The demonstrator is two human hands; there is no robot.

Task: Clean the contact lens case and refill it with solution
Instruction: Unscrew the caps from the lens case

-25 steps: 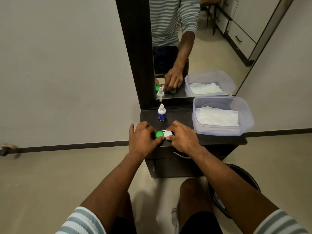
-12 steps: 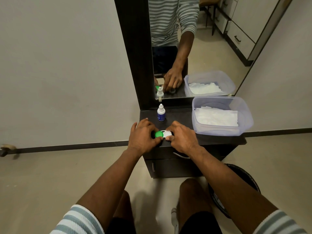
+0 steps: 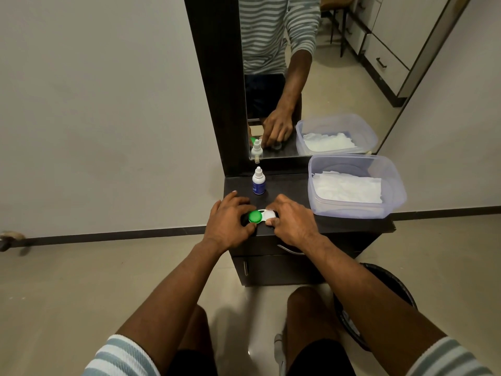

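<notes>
Case [image 3: 262, 217] sits at the surface's [image 3: 295, 183] near edge, left hand [image 3: 227, 222] pinching the green cap [image 3: 255, 217] and right hand [image 3: 291, 221] steadying the white end, likely to unscrew it. Bottle [image 3: 258, 181] stands just beyond, handy for refilling.

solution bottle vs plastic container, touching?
Apart. The head view shows bare dark tabletop between the solution bottle and the plastic container; the bottle stands well to the left of it.
</notes>
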